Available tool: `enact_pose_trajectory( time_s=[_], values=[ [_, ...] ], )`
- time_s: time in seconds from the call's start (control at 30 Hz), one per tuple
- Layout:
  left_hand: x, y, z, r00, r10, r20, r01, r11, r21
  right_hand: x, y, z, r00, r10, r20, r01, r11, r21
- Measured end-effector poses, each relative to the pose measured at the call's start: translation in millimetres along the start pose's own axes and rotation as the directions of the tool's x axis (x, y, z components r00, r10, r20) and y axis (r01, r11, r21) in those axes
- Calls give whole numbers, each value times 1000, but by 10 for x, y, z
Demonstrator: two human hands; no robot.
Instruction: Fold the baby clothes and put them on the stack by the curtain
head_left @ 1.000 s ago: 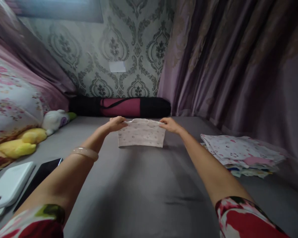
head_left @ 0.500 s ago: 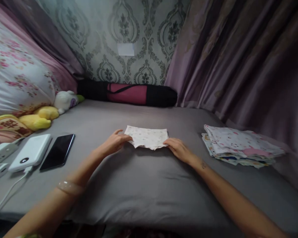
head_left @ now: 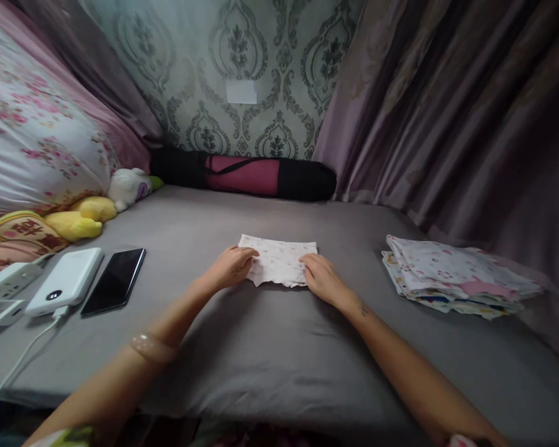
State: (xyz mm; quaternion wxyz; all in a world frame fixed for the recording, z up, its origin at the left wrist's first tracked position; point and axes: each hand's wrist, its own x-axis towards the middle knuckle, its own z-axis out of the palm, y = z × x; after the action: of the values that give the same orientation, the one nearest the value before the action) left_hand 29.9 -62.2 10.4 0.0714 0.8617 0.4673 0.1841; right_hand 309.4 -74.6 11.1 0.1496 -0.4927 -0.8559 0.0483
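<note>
A small white patterned cloth (head_left: 279, 261), folded into a rough rectangle, lies on the grey sheet (head_left: 270, 347) in the middle of the view. My left hand (head_left: 235, 266) rests at its left side, with closed fingertips on the cloth's edge. On the opposite side, my right hand (head_left: 323, 278) touches the cloth with its fingers bent together over the right part. The cloth's lower edge is uneven. Both palms face down, and the thumbs are partly hidden.
A stack of folded patterned cloths (head_left: 456, 273) lies at the right. At the left are a black phone (head_left: 114, 282), a white power bank (head_left: 66, 280) with a cable, a power strip (head_left: 9, 282) and plush toys (head_left: 77, 225). A black and pink roll (head_left: 242, 175) lies along the wall.
Both hands have moved inward over the cloth, from its lower corners onto its sides. The camera view has shifted slightly.
</note>
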Motion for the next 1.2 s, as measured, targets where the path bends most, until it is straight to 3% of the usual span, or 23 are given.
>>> enact_pose_trajectory(
  time_s=[0.07,0.2,0.47,0.7,0.87,1.0,1.2],
  values=[
    [180,123,79,999,-39,-24,40,998,39,193,-148,98,1000,21,-13,-21,1000,-20],
    [469,302,277,994,-101,47,95,989,116,492,-337,290,993,100,65,-98,994,-39],
    [587,215,627,981,-176,78,156,965,209,606,-210,477,977,173,126,-169,985,-37],
    [570,209,618,984,-166,59,152,970,192,598,-196,465,977,168,131,-165,986,-33],
    [499,153,537,971,-236,-33,237,944,231,562,-134,447,972,236,10,-234,969,-83],
    [466,89,543,950,-312,26,298,926,231,559,-86,482,955,288,72,-283,956,-75],
    [444,75,523,952,-305,5,295,925,238,550,-54,461,961,272,58,-268,961,-72]
  ],
)
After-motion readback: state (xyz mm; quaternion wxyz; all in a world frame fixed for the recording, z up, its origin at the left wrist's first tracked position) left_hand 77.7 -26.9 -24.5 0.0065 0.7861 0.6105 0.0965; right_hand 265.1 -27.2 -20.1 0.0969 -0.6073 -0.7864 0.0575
